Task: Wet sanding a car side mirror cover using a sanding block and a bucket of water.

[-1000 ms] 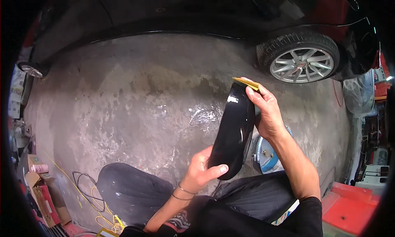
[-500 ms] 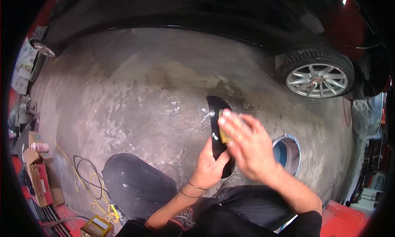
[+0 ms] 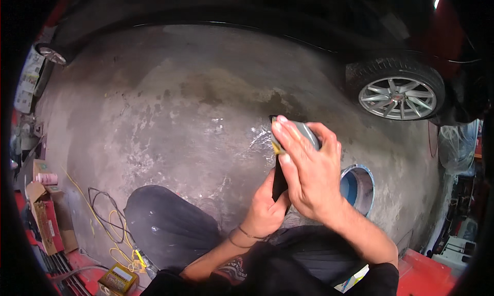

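My left hand is closed around the lower end of a black, narrow, glossy part, held upright over the floor in front of me. Pressed to the upper part of it, my right hand grips a grey sanding sheet folded over a yellow pad, whose edge shows under the fingers. Most of the black part is hidden behind the right hand and the sheet; only its top tip and a strip near my left fingers show.
A round bucket holding bluish liquid stands right of my right forearm. Beyond is a dark car with a silver-spoked wheel. Yellow cord, a small box and opened cartons lie left. Wet patches mark the concrete floor.
The black part has turned more edge-on, so less of its face shows. My right hand has tilted, exposing more of the grey sheet. My left hand keeps its hold.
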`<action>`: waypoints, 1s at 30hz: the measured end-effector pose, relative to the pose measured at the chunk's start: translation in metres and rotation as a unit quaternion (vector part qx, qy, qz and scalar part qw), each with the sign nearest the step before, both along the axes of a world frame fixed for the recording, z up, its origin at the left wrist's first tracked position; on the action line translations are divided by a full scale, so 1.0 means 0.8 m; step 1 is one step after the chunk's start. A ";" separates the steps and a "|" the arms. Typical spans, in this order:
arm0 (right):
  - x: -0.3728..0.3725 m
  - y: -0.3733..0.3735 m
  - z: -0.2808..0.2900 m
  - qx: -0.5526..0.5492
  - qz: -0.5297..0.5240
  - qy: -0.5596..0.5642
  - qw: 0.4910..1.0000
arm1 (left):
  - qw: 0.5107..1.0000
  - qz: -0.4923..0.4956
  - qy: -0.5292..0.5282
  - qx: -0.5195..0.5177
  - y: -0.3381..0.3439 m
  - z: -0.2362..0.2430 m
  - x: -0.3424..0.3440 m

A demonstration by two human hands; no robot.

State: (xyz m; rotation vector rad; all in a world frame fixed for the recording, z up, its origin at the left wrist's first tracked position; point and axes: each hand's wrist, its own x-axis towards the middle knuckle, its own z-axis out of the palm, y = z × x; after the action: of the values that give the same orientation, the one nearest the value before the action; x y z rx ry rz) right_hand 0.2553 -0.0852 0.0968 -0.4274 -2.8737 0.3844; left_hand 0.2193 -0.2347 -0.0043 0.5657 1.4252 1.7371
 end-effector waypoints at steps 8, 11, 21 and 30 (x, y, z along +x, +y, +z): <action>0.000 -0.004 0.003 -0.024 -0.015 0.006 1.000 | 1.000 -0.013 -0.005 0.018 -0.004 0.005 -0.007; -0.008 -0.011 -0.012 0.009 -0.020 0.032 0.999 | 1.000 -0.009 0.008 0.006 -0.014 -0.004 -0.004; 0.017 -0.034 0.004 -0.018 0.013 0.024 0.999 | 0.996 0.039 0.010 0.075 -0.007 0.000 -0.006; 0.015 -0.014 0.005 0.004 -0.016 0.061 0.998 | 0.998 0.011 0.028 0.055 -0.010 0.008 -0.003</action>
State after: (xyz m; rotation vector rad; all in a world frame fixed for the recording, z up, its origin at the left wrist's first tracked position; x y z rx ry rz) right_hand 0.2669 -0.0967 0.1009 -0.4336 -2.7451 0.3802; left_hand 0.2171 -0.2424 0.0022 0.6645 1.3860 1.8390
